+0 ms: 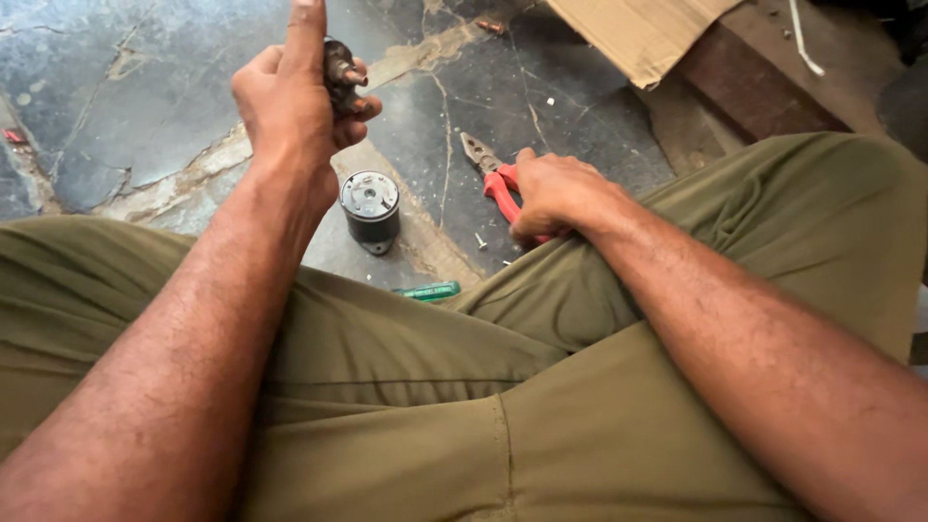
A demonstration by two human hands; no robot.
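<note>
My left hand (290, 101) is raised over the stone floor and closed around a small dark metal part (340, 79) with copper-coloured studs sticking out on its right. My right hand (556, 193) rests low beside my right thigh, fingers curled over the red handles of a pair of pliers (491, 172) that lies on the floor, jaws pointing away from me. A black cylindrical motor-like housing (370, 208) with a silver top stands on the floor between my hands, just below the left one.
A green-handled screwdriver (430, 291) lies by my trouser leg, and a small screw (479, 241) sits near the pliers. Cardboard (633, 34) and a wooden board (754, 82) lie at the far right. The cracked dark stone floor (145, 97) has a small red bit (14, 136) at the left edge.
</note>
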